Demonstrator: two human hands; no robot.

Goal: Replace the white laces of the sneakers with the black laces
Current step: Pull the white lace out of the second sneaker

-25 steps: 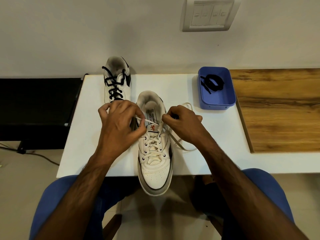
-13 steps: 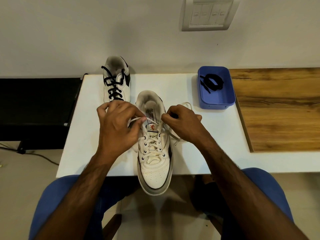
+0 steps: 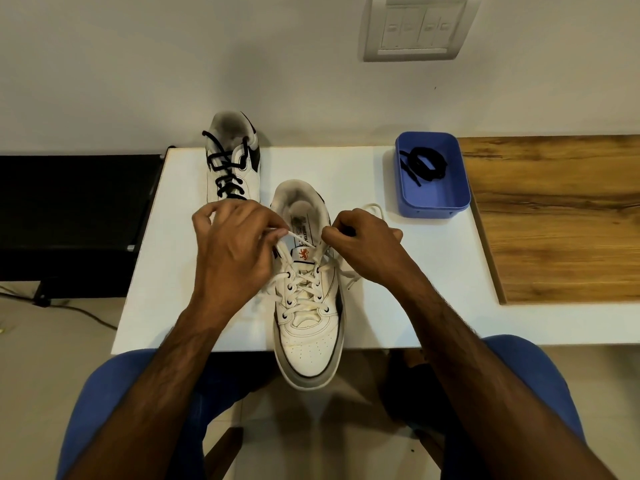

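A white sneaker (image 3: 308, 334) with a white lace (image 3: 304, 289) lies in the middle of the white table (image 3: 415, 271), its toe hanging over the near edge. My left hand (image 3: 232, 251) pinches a strand of that lace at the top left eyelets. My right hand (image 3: 363, 247) grips the lace on the right side of the tongue. A loose end of the lace (image 3: 374, 207) curls on the table behind my right hand. A second sneaker (image 3: 232, 161) with a black lace stands at the back left. A coiled black lace (image 3: 422, 164) lies in a blue tray (image 3: 433, 202).
A wooden board (image 3: 561, 220) covers the table's right part. A black surface (image 3: 69, 209) adjoins the table on the left, with a cable on the floor below. A switch plate (image 3: 419, 26) is on the wall. My knees in blue trousers are under the near edge.
My left hand has pulled the white strand up and left out of the top eyelets. The right hand has stayed nearly in place.
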